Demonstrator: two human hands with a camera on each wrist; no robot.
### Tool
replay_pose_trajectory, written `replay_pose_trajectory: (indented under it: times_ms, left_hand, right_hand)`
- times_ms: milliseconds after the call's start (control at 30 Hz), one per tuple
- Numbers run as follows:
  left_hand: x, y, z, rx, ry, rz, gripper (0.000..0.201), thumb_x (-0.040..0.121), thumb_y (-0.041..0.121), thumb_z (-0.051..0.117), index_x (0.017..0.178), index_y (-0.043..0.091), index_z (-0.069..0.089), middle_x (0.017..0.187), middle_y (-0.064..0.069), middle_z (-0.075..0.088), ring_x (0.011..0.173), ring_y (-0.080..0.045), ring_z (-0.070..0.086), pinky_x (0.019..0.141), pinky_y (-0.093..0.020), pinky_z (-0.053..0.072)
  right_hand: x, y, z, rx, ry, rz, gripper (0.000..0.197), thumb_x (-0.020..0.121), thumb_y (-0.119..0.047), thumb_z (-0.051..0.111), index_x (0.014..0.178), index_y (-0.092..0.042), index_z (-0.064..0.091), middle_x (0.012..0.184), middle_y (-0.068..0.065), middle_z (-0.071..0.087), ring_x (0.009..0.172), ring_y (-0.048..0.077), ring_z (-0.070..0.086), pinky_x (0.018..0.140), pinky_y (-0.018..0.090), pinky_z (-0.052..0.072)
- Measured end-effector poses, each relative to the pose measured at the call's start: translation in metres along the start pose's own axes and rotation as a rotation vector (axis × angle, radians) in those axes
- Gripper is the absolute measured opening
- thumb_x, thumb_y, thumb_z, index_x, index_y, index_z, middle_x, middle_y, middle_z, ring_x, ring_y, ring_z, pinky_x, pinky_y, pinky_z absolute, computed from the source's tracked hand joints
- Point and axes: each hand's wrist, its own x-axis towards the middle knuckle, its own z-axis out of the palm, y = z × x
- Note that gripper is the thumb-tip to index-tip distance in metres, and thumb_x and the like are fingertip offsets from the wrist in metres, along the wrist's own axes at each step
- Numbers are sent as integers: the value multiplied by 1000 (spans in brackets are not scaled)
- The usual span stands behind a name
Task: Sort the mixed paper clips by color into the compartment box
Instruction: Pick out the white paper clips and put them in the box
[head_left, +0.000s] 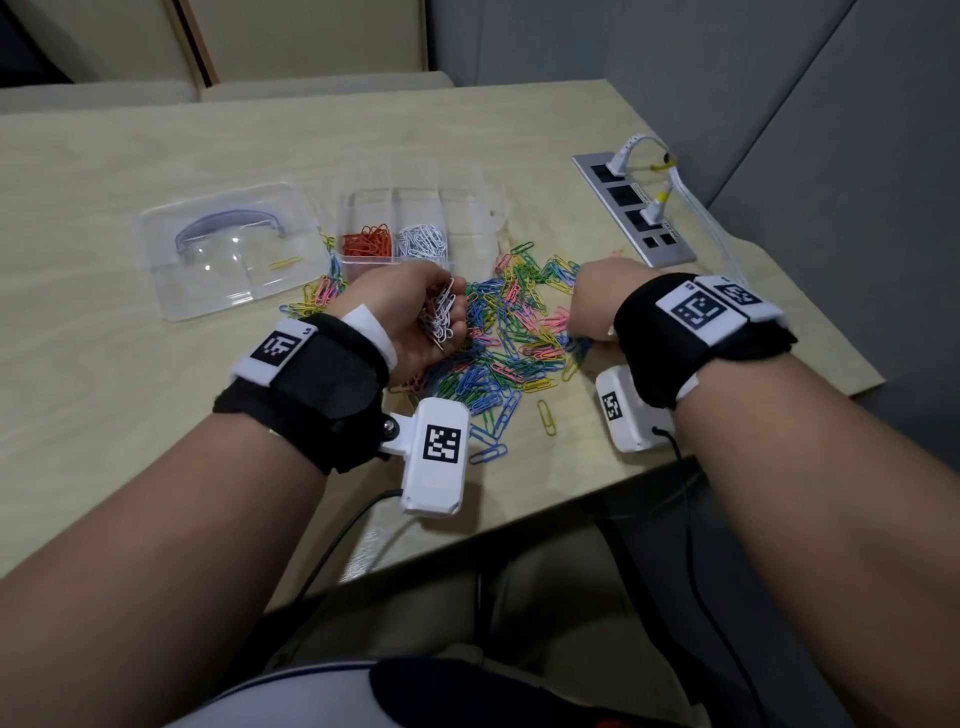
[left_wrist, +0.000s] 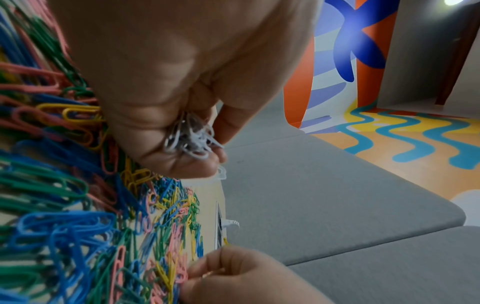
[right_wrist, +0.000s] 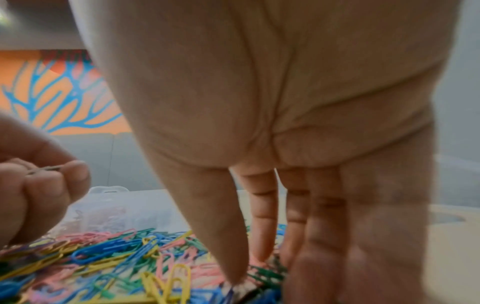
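A bunch of white clips (head_left: 440, 316) is cupped in the curled left hand (head_left: 415, 317) near the compartment box (head_left: 415, 228), and could be spilled into the mixed pile (head_left: 514, 332) being picked at by the right hand (head_left: 592, 306), fingers extended

Pale wood table (head_left: 130, 364): clear compartment box (head_left: 415, 223), lid (head_left: 228, 254), mixed clip pile (head_left: 514, 332), silver socket strip (head_left: 634, 208).

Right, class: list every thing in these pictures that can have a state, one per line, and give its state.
Clear plastic compartment box: open, orange and white clips in two compartments.
Clear plastic lid: off, flat on the table left of the box.
Left hand: cupped, holding a bunch of white paper clips.
Right hand: fingers reaching down into the mixed coloured clip pile.
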Motion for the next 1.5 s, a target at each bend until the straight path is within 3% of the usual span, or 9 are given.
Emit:
replay_pose_trajectory:
  times_ms: [133, 300, 467, 667, 833, 933, 1067, 1300, 1500]
  left_hand:
    - [-1, 0, -1, -19, 7, -2, 33, 101, 21, 37, 73, 12, 53, 57, 0, 50, 41, -9, 47, 45, -14, 44]
    - [-3, 2, 2, -25, 6, -4, 34, 101, 23, 37, 72, 12, 51, 62, 0, 46, 45, -8, 44, 44, -13, 42]
    - [-4, 5, 3, -28, -6, 7, 34, 101, 23, 38, 70, 12, 50, 63, 1, 44, 49, -8, 42, 44, -13, 41]
    - [-3, 5, 5, -20, -13, 8, 33, 100, 22, 38, 70, 13, 49, 63, 1, 43, 50, -8, 41, 44, -13, 40]
    - [-2, 5, 4, -22, -14, 6, 33, 100, 23, 40, 70, 13, 51, 59, 1, 47, 42, -7, 45, 45, -13, 43]
    - [-3, 5, 4, -21, -14, 7, 33, 100, 24, 40, 71, 13, 51, 60, 1, 47, 44, -8, 45, 46, -14, 43]
    - [-3, 4, 4, -8, -12, 4, 33, 100, 25, 40, 72, 13, 52, 62, 1, 47, 47, -8, 45, 46, -13, 44]
    - [-1, 4, 2, -23, -6, 5, 33, 100, 25, 40, 71, 13, 51, 59, 1, 48, 44, -8, 45, 45, -14, 44]
    - [0, 0, 5, 3, -1, 17, 31, 99, 24, 45, 71, 13, 53, 59, 2, 49, 40, -6, 47, 43, -13, 45]
  right_hand:
    - [10, -14, -12, 213, 218, -59, 17, 95, -12, 50, 99, -5, 64, 98, 11, 65, 90, 30, 59, 75, 32, 47]
    - [22, -32, -15, 326, 251, -232, 30, 92, -31, 64, 120, -21, 62, 119, 9, 55, 103, 28, 58, 80, 28, 42]
    - [30, -30, -15, 315, 293, -238, 17, 92, -28, 61, 104, -17, 65, 106, 7, 66, 94, 25, 57, 73, 27, 39]
    - [25, -16, -22, 363, 298, -164, 22, 95, -27, 58, 105, -13, 72, 104, 8, 68, 100, 27, 61, 75, 27, 42]
    - [21, -11, -26, 266, 206, -57, 23, 92, -15, 53, 102, -12, 73, 104, 10, 69, 93, 30, 64, 82, 35, 54]
    - [17, -16, -27, 264, 237, -119, 23, 90, -13, 52, 101, -12, 72, 105, 9, 69, 95, 29, 64, 85, 38, 55]
    - [13, -28, -22, 245, 182, -226, 17, 90, -24, 64, 103, -15, 71, 103, 3, 68, 97, 24, 62, 76, 28, 47]
    - [12, -23, -19, 331, 251, -225, 17, 90, -22, 65, 104, -14, 70, 105, 2, 68, 99, 24, 61, 75, 26, 41]
    - [5, -12, -22, 553, 301, -222, 15, 80, -25, 78, 87, -21, 65, 75, -10, 57, 82, 16, 58, 66, 25, 40]
